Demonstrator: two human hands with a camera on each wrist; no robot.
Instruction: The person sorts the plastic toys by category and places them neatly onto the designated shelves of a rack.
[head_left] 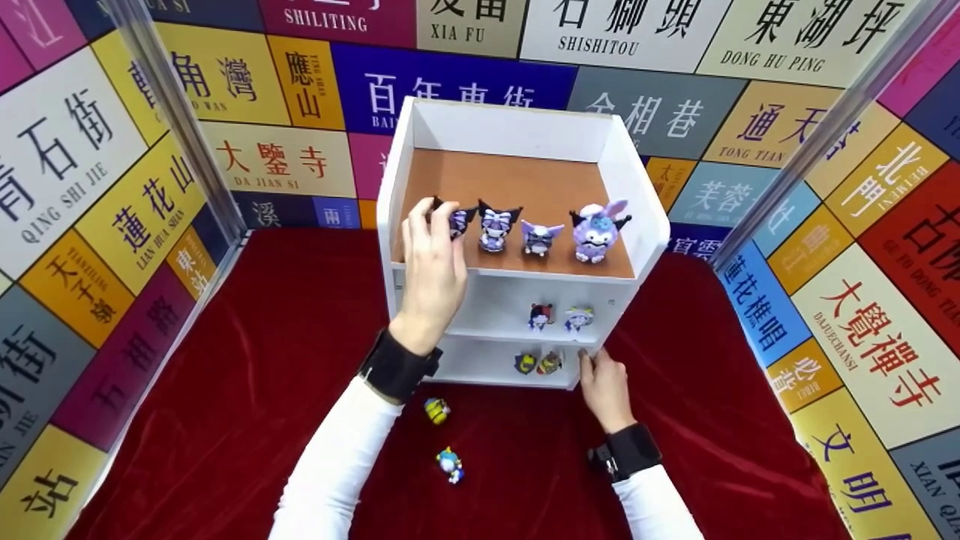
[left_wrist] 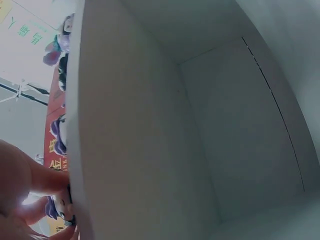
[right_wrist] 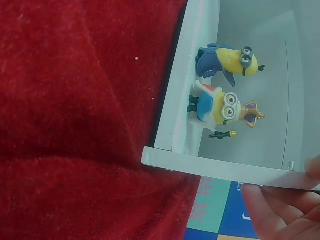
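My left hand [head_left: 433, 274] is at the left end of the top board of a small white shelf unit [head_left: 480, 304]. Its fingers pinch a black-and-purple figurine [head_left: 459, 221], partly hidden behind them; the left wrist view shows the held figurine [left_wrist: 62, 204] beside the board's edge. To its right stand another black-eared figurine [head_left: 498, 229], a lilac-eared one [head_left: 540, 238] and a larger purple one with a bunny ear [head_left: 595, 232]. Low on the right, my right hand [head_left: 607, 391] grips the unit's side panel [right_wrist: 225, 169], thumb and fingers on opposite faces.
Two small figurines stand on the middle shelf, one red-and-black [head_left: 540, 317]. Below are a caped minion [right_wrist: 230, 61] and a crowned minion [right_wrist: 220, 106]. A yellow figurine [head_left: 436, 410] and a blue-and-white one [head_left: 450, 465] lie on the red cloth [head_left: 525, 465]. Printed panels [head_left: 465, 75] surround it.
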